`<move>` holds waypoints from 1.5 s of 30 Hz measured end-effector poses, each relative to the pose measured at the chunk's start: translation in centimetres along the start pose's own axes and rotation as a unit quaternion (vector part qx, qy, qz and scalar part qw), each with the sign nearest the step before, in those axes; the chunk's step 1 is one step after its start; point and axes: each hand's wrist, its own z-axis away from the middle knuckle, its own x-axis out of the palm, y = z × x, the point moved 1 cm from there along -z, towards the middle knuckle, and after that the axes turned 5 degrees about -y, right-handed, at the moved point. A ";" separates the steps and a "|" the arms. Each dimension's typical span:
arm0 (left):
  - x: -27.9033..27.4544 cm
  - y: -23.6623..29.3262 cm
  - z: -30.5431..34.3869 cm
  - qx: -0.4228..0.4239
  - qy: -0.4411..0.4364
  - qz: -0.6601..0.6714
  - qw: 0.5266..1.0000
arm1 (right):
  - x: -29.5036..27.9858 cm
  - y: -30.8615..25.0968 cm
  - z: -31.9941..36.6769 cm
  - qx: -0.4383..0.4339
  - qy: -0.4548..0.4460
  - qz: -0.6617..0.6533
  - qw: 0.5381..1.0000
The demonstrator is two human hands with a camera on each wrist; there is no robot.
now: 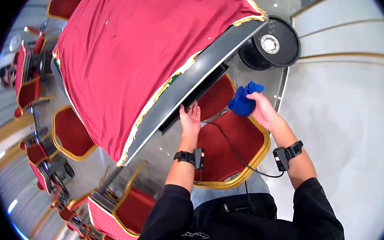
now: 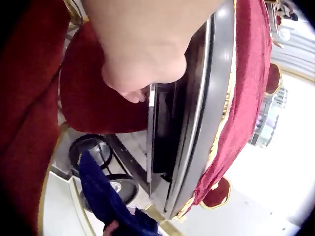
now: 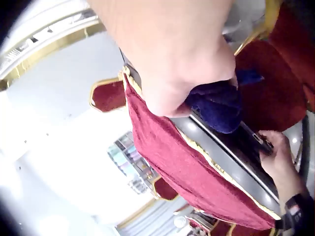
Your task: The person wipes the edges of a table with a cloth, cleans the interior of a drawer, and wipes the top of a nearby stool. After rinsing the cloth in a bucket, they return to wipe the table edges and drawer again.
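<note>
My right hand [image 1: 263, 108] grips a crumpled blue cloth [image 1: 242, 101] above the red chairs, beside the table's edge. The right wrist view shows the cloth [image 3: 219, 110] bunched under the curled fingers, close to the rim of the table. At that same side a narrow black drawer [image 2: 165, 130] sticks out from below the grey tabletop edge [image 1: 204, 72]. My left hand [image 1: 191, 121] holds the drawer's front panel; from the right wrist side the left hand [image 3: 276, 152] has its thumb and fingers on either side of it.
A red velvet cover [image 1: 130, 47] with gold fringe lies over the table. Red chairs with gold frames stand close by, one chair [image 1: 230, 145] right before me. A round black bin-like stand [image 1: 283, 48] is near the table's far corner, by a white wall [image 1: 346, 109]. A black cable [image 1: 238, 157] links the wrist straps.
</note>
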 end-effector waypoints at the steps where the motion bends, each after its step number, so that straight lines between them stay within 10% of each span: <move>1: -1.4 0.1 -1.0 0.028 0.027 -0.015 0.999 | 0.4 0.7 -1.4 -0.047 -0.016 0.112 0.993; 3: -2.7 0.1 -1.6 0.066 0.063 -0.030 0.995 | 0.9 2.5 -4.7 -0.149 -0.053 0.323 0.933; 8: -5.1 2.4 0.4 0.141 0.155 0.030 0.977 | 0.7 1.4 -13.5 -0.404 -0.203 0.731 0.511; 11: -5.9 3.4 2.3 0.240 0.206 -0.074 0.946 | 3.8 3.6 -14.1 -0.343 -0.098 0.783 0.510; 13: -5.8 3.1 2.8 0.241 0.189 -0.073 0.949 | 5.4 7.1 -14.5 -0.361 -0.065 0.832 0.416; 17: -5.6 3.1 1.9 0.243 0.183 -0.033 0.952 | 5.9 10.1 -14.9 -0.438 -0.106 0.772 0.449; 20: -5.0 3.9 2.7 0.218 0.180 -0.050 0.958 | 4.3 4.9 -14.5 -0.297 -0.225 0.845 0.385; 22: -7.7 4.4 1.4 0.189 0.119 -0.074 0.972 | 2.7 2.4 -15.5 -0.307 -0.183 0.845 0.397; 26: -4.6 6.2 4.5 0.144 0.265 -0.053 0.952 | 4.3 7.9 -12.4 -0.385 -0.008 0.810 0.441; 30: -6.7 8.9 5.4 0.076 0.207 -0.211 0.952 | 9.2 18.8 -8.2 -0.416 -0.268 0.695 0.521; 32: -12.8 9.8 1.0 0.091 0.118 -0.246 0.958 | 10.0 25.4 -9.3 -0.448 -0.304 0.697 0.471; 37: -10.2 13.5 3.9 -0.034 0.129 -0.399 0.907 | 11.7 22.1 -11.2 -0.403 -0.337 0.738 0.423; 42: -11.1 13.1 3.2 -0.030 0.067 -0.338 0.938 | 3.8 9.4 -11.9 -0.415 -0.158 0.825 0.349; 45: -10.5 12.7 3.2 -0.009 0.058 -0.271 0.961 | -6.0 5.0 -14.0 -0.329 0.200 0.718 0.580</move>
